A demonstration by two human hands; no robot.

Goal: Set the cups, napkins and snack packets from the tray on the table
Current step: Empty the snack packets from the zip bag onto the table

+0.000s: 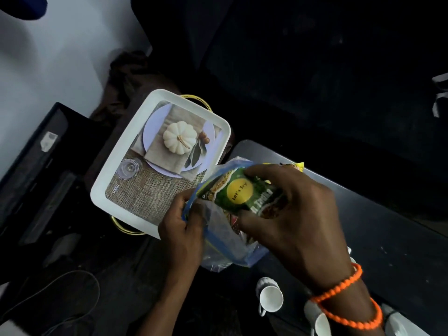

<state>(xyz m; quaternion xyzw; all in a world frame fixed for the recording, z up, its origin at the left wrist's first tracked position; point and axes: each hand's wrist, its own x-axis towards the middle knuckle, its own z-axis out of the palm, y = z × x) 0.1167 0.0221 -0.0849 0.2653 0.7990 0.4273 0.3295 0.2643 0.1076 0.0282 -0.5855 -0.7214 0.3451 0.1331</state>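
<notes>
Snack packet, green: our right hand pinches it w/ fingers at mouth of clear zip bag, over table edge. Left hand grips bag rim. Draw straight out, keep bag steady. Tray beside.

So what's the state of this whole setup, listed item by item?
Surface: dark table, partly bare.
Job's things: green snack packet half out of a clear plastic bag; white cups on the table; tray holds no loose items; napkins not seen.
Clutter: yellow wrapper beyond the hands.
Hands: left hand pinches the bag's edge; right hand grips the packet.
Cables: grey cable on the floor.
Surroundings: white wall, dark furniture.
</notes>
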